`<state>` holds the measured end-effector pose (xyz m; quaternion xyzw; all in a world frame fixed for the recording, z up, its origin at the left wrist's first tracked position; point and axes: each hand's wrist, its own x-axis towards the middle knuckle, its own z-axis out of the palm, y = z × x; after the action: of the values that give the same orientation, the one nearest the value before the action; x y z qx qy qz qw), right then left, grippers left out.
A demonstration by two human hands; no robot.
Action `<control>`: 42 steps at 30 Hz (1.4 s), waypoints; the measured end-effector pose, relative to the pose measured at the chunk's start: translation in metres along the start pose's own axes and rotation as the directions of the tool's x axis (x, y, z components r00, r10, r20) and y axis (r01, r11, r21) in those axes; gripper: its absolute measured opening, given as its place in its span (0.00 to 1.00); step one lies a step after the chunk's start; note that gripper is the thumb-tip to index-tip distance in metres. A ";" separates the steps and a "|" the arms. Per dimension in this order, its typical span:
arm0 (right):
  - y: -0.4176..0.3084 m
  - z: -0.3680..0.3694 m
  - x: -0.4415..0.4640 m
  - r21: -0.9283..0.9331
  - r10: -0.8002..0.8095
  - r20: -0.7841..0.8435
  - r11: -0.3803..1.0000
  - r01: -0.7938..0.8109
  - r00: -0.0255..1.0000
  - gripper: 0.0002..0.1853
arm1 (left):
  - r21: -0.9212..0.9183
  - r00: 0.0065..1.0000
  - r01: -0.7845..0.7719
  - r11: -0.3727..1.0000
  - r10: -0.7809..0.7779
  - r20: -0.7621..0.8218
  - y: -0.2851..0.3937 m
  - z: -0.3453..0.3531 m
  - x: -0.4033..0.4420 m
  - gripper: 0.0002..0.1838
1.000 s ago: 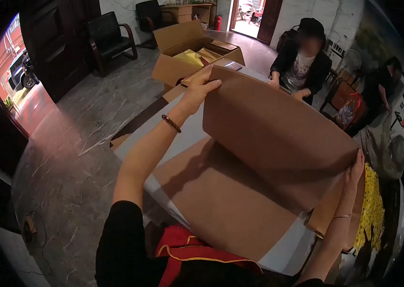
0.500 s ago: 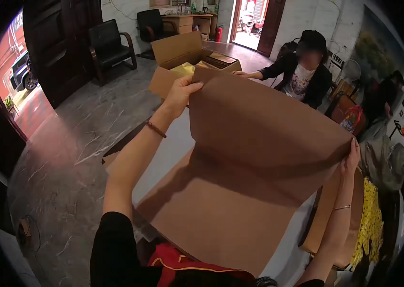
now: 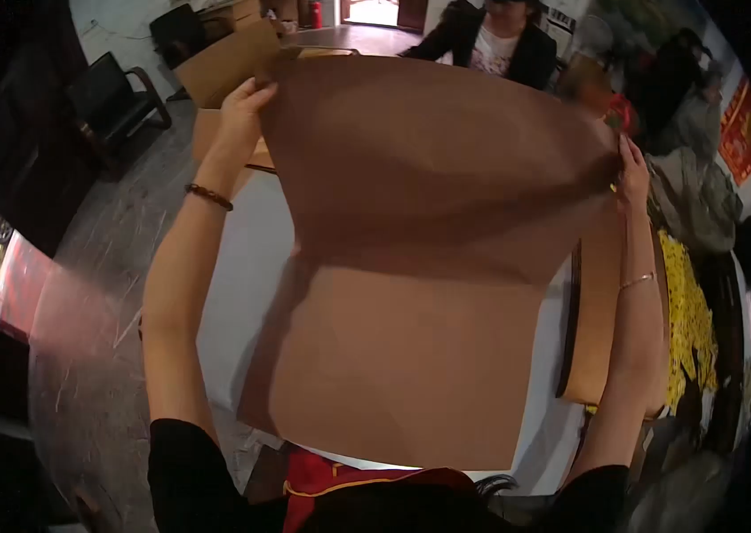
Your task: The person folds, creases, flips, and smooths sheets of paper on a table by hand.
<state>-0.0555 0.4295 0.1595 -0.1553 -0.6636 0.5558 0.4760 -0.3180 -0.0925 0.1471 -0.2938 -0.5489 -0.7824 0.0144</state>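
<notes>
A large brown sheet (image 3: 402, 355), smooth and paper-like, spans the space between my two hands. Its near part lies flat on the white tabletop (image 3: 242, 240), while the far part is lifted and curves upward. My left hand (image 3: 244, 120) pinches the far left corner, thumb over the edge. At the far right corner my right hand (image 3: 631, 173) grips the edge between fingers and thumb. Behind my left hand stands an open cardboard box (image 3: 224, 67), partly covered by the raised sheet.
To the right lies a bundle of brown sheets (image 3: 598, 320), beside yellow patterned material (image 3: 688, 311). Across the table is a person in a dark jacket (image 3: 500, 40). Black armchairs (image 3: 118, 98) stand at the left wall. A grey-green heap (image 3: 695, 195) sits at right.
The view has tilted down and shifted right. Both hands still hold the far corners, and the raised part of the sheet now bows more. The other person's hand is no longer visible at the box.
</notes>
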 end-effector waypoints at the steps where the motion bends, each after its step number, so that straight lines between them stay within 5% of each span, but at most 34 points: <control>1: -0.004 -0.006 0.002 -0.085 0.049 0.033 0.995 -0.046 0.998 0.24 | -0.010 0.999 0.025 1.000 -0.025 0.034 0.001 0.006 -0.001 0.08; 4: -0.018 0.010 0.006 -0.126 0.100 0.045 0.988 -0.094 0.994 0.22 | -0.147 0.997 0.081 0.986 -0.080 0.009 0.012 0.018 0.009 0.09; 10: -0.018 0.006 0.006 -0.119 0.063 0.056 0.991 -0.056 0.996 0.23 | 0.230 0.999 0.011 0.973 -0.018 0.027 0.003 -0.003 0.034 0.11; 12: -0.025 0.014 0.003 -0.086 0.105 0.027 0.991 -0.102 0.994 0.23 | 0.375 0.998 0.040 0.926 -0.057 0.034 0.013 0.002 0.035 0.24; 19: -0.010 -0.018 0.022 0.021 0.121 0.170 0.992 -0.127 0.978 0.27 | 0.623 0.986 -0.056 0.780 -0.055 0.157 0.019 -0.010 0.045 0.21; 21: -0.008 -0.029 0.024 0.038 0.139 0.146 0.989 -0.146 0.980 0.21 | 0.641 0.983 -0.141 0.754 0.029 0.182 0.018 -0.011 0.040 0.17; 23: -0.013 -0.042 0.015 -0.397 -0.032 0.225 0.910 0.122 0.974 0.24 | 0.701 0.982 -0.135 0.701 0.000 0.188 0.014 -0.033 0.051 0.15; 27: -0.005 -0.069 0.026 -0.257 0.024 0.135 0.966 0.012 0.990 0.25 | 0.737 0.980 -0.107 0.668 -0.053 0.191 0.019 -0.048 0.037 0.13; 29: 0.005 -0.098 0.033 -0.680 -0.236 0.348 0.603 0.417 0.907 0.27 | 0.720 0.980 -0.082 0.689 -0.074 0.183 0.020 -0.051 0.027 0.13; 30: 0.003 -0.104 0.024 -0.682 -0.219 0.359 0.603 0.415 0.907 0.27 | 0.709 0.979 -0.069 0.702 -0.089 0.183 0.018 -0.057 0.028 0.13; 32: -0.006 -0.116 0.005 -0.710 -0.394 0.554 0.235 0.663 0.733 0.25 | 0.683 0.974 -0.032 0.729 -0.129 0.184 0.011 -0.067 0.025 0.13; 33: -0.016 -0.112 -0.014 -0.709 -0.371 0.565 0.239 0.664 0.737 0.25 | 0.671 0.971 -0.014 0.741 -0.150 0.186 0.009 -0.082 0.024 0.13; 35: -0.037 -0.096 -0.049 -0.808 -0.229 0.360 0.407 0.425 0.904 0.24 | 0.649 0.966 0.014 0.761 -0.178 0.188 0.016 -0.088 -0.016 0.13; 39: -0.022 -0.140 -0.081 -0.783 -0.193 0.456 0.377 0.495 0.869 0.21 | 0.617 0.955 0.071 0.784 -0.233 0.185 0.012 -0.102 -0.026 0.12; 42: -0.015 -0.157 -0.118 -0.783 -0.336 0.517 0.187 0.594 0.787 0.20 | 0.586 0.949 0.091 0.805 -0.248 0.194 0.022 -0.090 -0.063 0.12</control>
<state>0.1344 0.4307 0.1074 -0.1182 -0.9188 -0.0757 0.3689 -0.2984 -0.1977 0.1161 -0.3257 -0.7785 -0.5349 -0.0414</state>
